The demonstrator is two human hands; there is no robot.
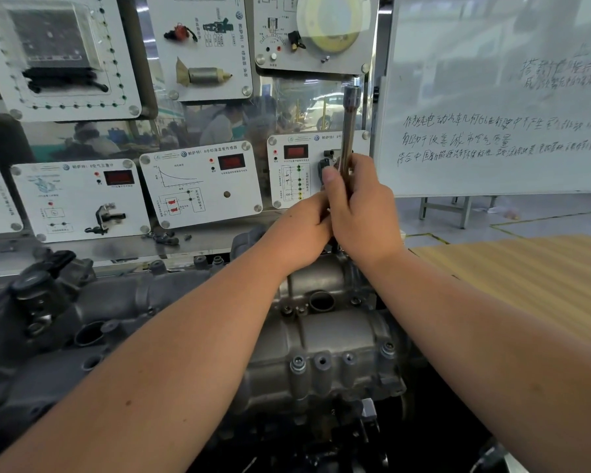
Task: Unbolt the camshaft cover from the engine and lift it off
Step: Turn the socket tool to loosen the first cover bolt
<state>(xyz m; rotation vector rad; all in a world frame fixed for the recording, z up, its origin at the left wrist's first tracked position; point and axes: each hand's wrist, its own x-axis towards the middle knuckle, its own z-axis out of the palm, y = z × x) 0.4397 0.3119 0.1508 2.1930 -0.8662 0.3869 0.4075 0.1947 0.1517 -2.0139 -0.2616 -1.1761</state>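
Note:
The grey cast camshaft cover (335, 332) lies on the engine in the lower middle, with bolts (298, 362) along its near edge and a round opening on top. A long chrome wrench handle (348, 131) stands nearly upright over the cover's far end. My right hand (359, 213) grips the handle's lower part, thumb pointing up along it. My left hand (299, 230) wraps around the tool just below and left, touching the right hand. The tool's lower end is hidden behind both hands.
A dark intake manifold (48, 319) fills the left. Behind the engine stands a display board of sensor panels (198, 186). A whiteboard (498, 107) with handwriting is at the right, and a light wooden tabletop (526, 278) lies beside the engine.

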